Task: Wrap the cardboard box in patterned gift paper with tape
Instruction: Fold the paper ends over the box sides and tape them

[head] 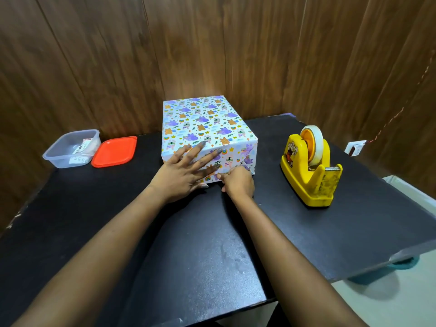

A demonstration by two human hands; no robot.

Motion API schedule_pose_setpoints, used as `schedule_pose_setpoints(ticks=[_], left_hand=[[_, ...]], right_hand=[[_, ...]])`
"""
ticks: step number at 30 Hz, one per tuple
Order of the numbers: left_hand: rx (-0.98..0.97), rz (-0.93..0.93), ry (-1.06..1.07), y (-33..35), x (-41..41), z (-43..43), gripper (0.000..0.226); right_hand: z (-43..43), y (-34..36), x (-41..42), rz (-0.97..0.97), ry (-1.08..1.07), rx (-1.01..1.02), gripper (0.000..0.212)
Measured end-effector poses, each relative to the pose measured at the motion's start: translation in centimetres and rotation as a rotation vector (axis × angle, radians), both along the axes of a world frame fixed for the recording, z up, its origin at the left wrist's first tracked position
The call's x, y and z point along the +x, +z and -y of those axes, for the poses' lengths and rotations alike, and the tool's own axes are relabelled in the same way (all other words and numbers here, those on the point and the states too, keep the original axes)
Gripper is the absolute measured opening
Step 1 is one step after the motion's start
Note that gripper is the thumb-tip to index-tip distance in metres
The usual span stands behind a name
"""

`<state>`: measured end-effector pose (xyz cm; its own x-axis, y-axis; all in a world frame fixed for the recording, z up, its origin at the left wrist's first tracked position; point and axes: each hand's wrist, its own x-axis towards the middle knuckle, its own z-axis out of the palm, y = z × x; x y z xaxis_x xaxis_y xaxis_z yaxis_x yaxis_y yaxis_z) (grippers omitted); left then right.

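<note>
The black bench (pixel 212 244) carried everything, and the rectangular cardboard box covered in white patterned gift paper (pixel 200 119) sat near its back edge, close to the wooden wall. To its right stood the yellow plastic tape dispenser (pixel 309 171); well to its left were 1 clear plastic tub (pixel 70 147) and 1 red square lid (pixel 114 151). The left hand (pixel 184 172) lay flat, fingers spread and straight, pressing the near face. The right hand (pixel 237 181) was curled at that face's lower edge; whether it pinched paper or tape could not be told. The box looked light and stiff, its paper thin, smooth and easily creased, so broad palm pressure on flat faces seemed safer than tugging the folded corner flaps.
</note>
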<state>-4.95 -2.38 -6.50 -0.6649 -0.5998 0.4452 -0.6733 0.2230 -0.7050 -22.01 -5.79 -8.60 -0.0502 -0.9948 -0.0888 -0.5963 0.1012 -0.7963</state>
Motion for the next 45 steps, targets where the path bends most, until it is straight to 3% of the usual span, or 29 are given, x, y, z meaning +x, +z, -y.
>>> schedule_pose_setpoints(ticks=[5, 14, 28, 39, 45], left_hand=[[-0.022, -0.018, -0.045, 0.0, -0.1, 0.0, 0.051], [-0.043, -0.006, -0.026, -0.2, -0.1, -0.1, 0.051], [0.0, -0.021, -0.028, 0.0, -0.1, 0.0, 0.052], [-0.021, 0.006, -0.069, -0.1, 0.1, 0.1, 0.049], [-0.017, 0.033, -0.028, -0.3, 0.1, 0.1, 0.048]], right_hand=[[-0.9, 0.2, -1.6, 0.074, 0.131, 0.029, 0.021], [-1.2, 0.7, -1.2, 0.3, 0.224, 0.002, 0.032], [-0.9, 0.9, 0.0, 0.12, 0.122, -0.036, 0.022], [-1.0, 1.1, -0.2, -0.085, -0.036, -0.054, 0.03], [-0.7, 1.0, -1.3, -0.319, -0.021, -0.088, 0.035]])
